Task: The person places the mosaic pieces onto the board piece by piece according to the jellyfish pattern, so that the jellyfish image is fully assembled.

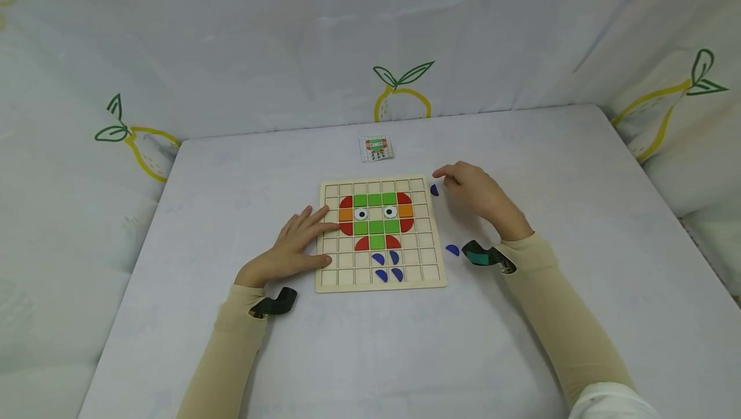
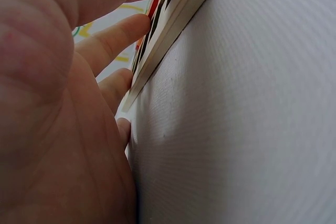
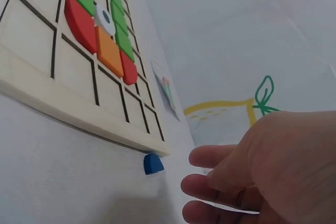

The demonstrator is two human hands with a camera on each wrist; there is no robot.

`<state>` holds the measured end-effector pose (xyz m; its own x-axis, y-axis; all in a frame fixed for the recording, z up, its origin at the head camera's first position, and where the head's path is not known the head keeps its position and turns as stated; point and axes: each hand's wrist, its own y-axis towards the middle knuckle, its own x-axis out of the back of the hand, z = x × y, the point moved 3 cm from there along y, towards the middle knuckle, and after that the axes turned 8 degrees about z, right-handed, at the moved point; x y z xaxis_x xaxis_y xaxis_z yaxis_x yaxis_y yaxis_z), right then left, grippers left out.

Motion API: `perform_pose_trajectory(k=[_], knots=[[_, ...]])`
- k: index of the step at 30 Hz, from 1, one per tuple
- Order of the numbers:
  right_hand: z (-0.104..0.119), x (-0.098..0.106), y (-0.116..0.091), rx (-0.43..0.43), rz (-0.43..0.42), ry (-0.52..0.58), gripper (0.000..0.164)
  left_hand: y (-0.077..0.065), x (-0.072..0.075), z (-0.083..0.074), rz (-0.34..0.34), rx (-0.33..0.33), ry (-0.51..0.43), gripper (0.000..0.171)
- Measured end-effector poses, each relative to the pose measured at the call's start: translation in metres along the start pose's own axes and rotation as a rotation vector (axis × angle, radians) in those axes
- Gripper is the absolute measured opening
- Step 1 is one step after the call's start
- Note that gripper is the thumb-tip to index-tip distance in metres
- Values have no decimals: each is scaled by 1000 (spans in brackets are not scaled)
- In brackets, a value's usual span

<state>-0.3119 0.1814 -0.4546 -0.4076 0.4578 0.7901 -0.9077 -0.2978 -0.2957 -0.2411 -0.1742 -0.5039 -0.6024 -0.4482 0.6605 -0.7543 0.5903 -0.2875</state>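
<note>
A square wooden grid board [image 1: 428,237] carries red, green and orange pieces and two white eye pieces [image 1: 361,214] in a figure. Below them, several blue half-round pieces [image 1: 378,259] lie on the lower squares. My left hand [image 1: 289,248] rests at the board's left edge, fingers spread over the rim, thumb on a lower-left square. Just outside the upper right corner is a loose blue piece [image 3: 153,164]. Over that spot hovers my right hand [image 3: 262,177], fingers loosely bent and apart from the piece, with nothing seen between them.
Another blue half-round piece [image 1: 452,250] lies right of the board, close to the dark device on my right wrist [image 1: 479,254]. Behind the board is a small card [image 1: 376,148] printed with a similar figure. A white cloth with lemon drawings hangs behind the table.
</note>
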Motion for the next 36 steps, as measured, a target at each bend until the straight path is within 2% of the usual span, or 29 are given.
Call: perform_pose_trajectory(k=[5, 15, 25, 36], knots=[[-4, -14, 7, -5, 58, -76, 42, -1, 1, -1, -2, -9, 3, 64], [-2, -20, 8, 23, 3, -99, 35, -1, 2, -3, 0, -8, -7, 64], [-1, -17, 8, -49, 0, -58, 39, -1, 2, -3, 1, -6, -3, 65], [3, -14, 4, -86, 6, 55, 36, -1, 2, -2, 0, -17, -1, 64]])
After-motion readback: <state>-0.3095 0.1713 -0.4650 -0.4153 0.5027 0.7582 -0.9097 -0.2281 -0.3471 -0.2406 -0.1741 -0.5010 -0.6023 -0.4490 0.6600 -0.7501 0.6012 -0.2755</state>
